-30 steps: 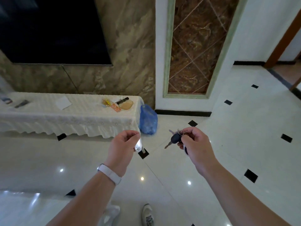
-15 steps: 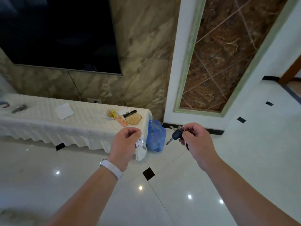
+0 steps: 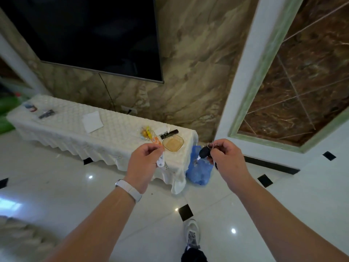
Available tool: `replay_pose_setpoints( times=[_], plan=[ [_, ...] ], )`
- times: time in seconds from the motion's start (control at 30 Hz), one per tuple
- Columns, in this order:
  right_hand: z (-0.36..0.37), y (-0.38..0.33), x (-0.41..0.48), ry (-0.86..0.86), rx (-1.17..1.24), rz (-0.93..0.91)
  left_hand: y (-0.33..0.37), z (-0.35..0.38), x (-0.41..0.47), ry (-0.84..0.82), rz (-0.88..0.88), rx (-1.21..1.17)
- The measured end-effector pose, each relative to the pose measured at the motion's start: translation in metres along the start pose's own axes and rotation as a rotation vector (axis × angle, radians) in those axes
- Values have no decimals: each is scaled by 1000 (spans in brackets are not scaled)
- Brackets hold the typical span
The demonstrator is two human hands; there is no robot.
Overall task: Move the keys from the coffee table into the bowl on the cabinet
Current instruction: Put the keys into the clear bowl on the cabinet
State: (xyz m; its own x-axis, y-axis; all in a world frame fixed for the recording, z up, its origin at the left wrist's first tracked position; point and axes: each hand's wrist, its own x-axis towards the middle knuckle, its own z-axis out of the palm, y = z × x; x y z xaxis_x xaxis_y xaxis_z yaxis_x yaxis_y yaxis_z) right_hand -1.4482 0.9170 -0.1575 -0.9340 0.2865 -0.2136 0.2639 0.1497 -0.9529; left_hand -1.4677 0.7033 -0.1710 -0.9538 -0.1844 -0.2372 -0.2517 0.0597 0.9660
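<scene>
Right hand [image 3: 229,161] pinching metal ring of black rounded fob [image 3: 204,152]; left hand [image 3: 144,163] pinching flat white tag [image 3: 160,162]. Squarish amber glass bowl [image 3: 173,142] sitting on lacy-clothed cabinet [image 3: 75,129].

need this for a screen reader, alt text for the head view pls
Two bare hands carry keys toward an amber glass bowl on a white-covered cabinet: the left hand a white key tag, the right hand a black car key.

Bowl [image 3: 173,143] on cabinet [image 3: 105,129] right end, bag [image 3: 198,171] right of cabinet
</scene>
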Motion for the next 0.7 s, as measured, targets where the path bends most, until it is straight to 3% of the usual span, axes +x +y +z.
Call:
replay_pose_setpoints(
  times=[0.27,0.7],
  plan=[
    [24,-29,127,-126,-36,13,27,30,102,109,-26,47],
    [65,-36,235,-151,-87,62,29,36,214,157,-78,55]
  ],
)
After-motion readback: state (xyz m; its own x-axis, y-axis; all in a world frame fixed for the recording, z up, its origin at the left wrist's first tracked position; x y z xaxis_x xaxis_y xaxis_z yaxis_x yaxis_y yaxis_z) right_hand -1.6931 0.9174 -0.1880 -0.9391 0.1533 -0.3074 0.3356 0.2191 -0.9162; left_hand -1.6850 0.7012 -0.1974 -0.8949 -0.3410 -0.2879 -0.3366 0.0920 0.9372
